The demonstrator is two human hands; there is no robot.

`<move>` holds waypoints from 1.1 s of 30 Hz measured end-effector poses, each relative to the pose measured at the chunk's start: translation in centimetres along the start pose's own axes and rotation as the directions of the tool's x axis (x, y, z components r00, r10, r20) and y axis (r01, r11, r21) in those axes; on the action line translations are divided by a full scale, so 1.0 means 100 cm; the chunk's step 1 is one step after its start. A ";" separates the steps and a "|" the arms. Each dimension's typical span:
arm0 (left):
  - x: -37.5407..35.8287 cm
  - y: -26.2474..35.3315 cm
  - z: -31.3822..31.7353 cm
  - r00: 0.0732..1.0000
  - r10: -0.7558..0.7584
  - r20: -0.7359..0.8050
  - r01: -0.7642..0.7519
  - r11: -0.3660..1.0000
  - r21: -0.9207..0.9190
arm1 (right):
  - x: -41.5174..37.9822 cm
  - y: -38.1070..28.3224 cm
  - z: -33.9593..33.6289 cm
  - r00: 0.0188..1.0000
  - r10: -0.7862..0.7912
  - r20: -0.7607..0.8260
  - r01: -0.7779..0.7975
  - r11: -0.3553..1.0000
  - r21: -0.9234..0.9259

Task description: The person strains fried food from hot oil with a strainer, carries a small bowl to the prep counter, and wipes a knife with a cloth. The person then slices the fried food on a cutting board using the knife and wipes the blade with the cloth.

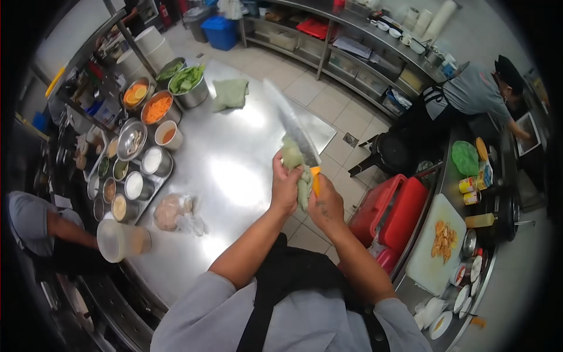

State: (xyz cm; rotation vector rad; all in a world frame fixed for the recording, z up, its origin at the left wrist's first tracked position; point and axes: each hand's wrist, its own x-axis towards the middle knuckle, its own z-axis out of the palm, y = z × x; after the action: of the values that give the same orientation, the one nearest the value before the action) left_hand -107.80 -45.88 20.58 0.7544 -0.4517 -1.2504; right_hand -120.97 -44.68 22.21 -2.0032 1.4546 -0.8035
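My right hand [326,206] is closed around the yellow handle of a large kitchen knife [291,122], whose long blade points up and away over the steel table. In my left hand [285,186] is a pale green cloth [291,154], bunched against the blade near the handle. Part of the cloth hangs down between my two hands. Both hands are above the near right edge of the steel table [234,141]. Another green cloth [230,94] lies spread at the far side of the table.
Pots of leafy greens [187,79] and shredded carrot [158,109] line the table's left, beside a tray of containers. A plastic bag [174,212] lies nearer. Right are a red cooler [387,211] and a cutting board [431,264] with chopped food. Co-workers stand left and right.
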 end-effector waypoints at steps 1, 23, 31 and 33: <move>0.000 0.001 0.003 0.999 0.004 -0.039 -0.004 1.000 0.008 | 0.003 -0.006 0.000 0.998 -0.057 0.018 0.059 0.994 -0.088; 0.006 -0.054 0.003 0.940 -0.338 -0.048 0.341 0.934 0.104 | -0.027 0.042 -0.008 0.973 0.037 0.227 0.035 0.951 -0.307; 0.093 -0.037 -0.038 0.905 0.013 -0.425 0.109 0.959 0.260 | -0.069 0.015 -0.038 0.973 0.154 0.173 -0.100 0.953 -0.287; 0.127 -0.019 -0.065 0.877 0.206 -0.435 0.020 0.888 0.460 | -0.095 0.018 -0.056 0.966 0.202 0.159 -0.153 0.950 -0.272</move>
State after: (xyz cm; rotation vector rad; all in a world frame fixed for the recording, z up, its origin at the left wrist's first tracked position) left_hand -101.19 -56.57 13.59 1.3847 -0.3703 -0.8232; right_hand -128.48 -36.50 23.29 -2.0311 1.6689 -0.3539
